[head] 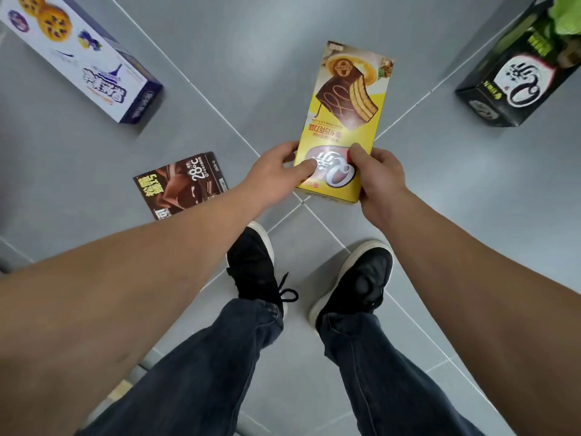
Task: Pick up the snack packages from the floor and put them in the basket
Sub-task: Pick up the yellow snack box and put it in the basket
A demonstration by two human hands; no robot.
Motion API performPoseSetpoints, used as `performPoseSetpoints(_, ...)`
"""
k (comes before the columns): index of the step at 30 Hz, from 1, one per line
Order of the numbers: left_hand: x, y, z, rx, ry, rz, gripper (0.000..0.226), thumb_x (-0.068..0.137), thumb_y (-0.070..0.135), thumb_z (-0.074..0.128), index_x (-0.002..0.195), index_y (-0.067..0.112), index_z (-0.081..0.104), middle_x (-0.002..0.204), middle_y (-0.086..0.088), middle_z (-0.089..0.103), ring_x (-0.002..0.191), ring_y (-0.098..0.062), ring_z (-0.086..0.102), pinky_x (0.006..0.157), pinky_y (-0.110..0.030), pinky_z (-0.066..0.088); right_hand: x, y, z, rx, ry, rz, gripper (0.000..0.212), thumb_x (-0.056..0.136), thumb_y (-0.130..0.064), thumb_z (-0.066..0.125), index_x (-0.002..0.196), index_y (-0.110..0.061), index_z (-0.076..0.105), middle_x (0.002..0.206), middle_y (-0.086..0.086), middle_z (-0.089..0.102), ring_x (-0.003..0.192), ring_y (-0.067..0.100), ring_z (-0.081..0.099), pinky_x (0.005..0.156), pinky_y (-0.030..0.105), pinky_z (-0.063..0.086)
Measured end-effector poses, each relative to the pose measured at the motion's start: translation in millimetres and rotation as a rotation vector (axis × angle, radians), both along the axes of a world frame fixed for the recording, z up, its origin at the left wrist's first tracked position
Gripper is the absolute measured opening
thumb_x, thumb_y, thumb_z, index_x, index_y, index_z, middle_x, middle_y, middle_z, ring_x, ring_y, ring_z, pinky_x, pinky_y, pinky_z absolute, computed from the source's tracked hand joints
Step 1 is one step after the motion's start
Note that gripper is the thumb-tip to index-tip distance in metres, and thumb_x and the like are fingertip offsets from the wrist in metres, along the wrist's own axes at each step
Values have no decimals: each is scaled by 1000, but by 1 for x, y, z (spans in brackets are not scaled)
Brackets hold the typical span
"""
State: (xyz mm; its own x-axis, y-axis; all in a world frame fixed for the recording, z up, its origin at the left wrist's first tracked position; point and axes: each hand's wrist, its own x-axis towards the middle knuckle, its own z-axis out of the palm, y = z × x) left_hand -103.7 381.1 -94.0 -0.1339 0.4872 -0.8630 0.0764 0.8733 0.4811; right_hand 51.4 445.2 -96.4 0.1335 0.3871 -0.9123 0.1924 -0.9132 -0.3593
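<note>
Boxes on grey tile floor (283, 42), white-purple box (94, 67) far left, brown box (180, 185) beside left forearm, black box (515, 77) far right, yellow box (344, 121) clasped at its near end by left hand (276, 174) and right hand (382, 174), above black shoes (358, 278).

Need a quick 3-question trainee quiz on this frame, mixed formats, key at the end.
1. True or false: both the left hand and the right hand grip the yellow cardboard cake box.
2. How many other snack boxes lie on the grey tiled floor?
3. Which box lies nearest the left hand: A) white-and-purple cookie box, B) brown chocolate box, C) black-and-green box?

Key: 1 true; 2 three; 3 B.
</note>
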Motion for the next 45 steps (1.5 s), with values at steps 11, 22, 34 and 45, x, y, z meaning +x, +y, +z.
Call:
performPoseSetpoints(11,-46,-21,201,17,-254,247,55,81,18,78,129,35,57,118,-18,66,101,-25,71,89,-47,57,-28,-17,202,-47,129,65,40,95,-24,64,125,-1,51,116,15,68,98,29,71,83,43,59)
performPoseSetpoints(22,-103,-41,374,54,-121,268,73,46,19,85,113,38,64,114,-17,63,101,-35,69,92,-53,53,-49,16,347,364,-204,528,87,80,-48,74,149,-12,33,149,6,41,134,22,43,110,32,35)
performPoseSetpoints(34,-143,-122,468,188,-55,973,23,85,11,71,105,20,65,87,-4,75,79,-22,70,90,-45,54,-101,-8,439,222,194,629,25,94,-43,60,96,-19,66,87,-1,70,74,12,65,65,26,50)
performPoseSetpoints(45,-232,-214,570,259,95,1062,26,89,21,71,112,12,66,100,-7,75,87,-23,71,80,-37,58,-243,-51,546,371,183,952,42,89,-58,59,93,-17,60,94,4,66,84,17,62,84,42,58)
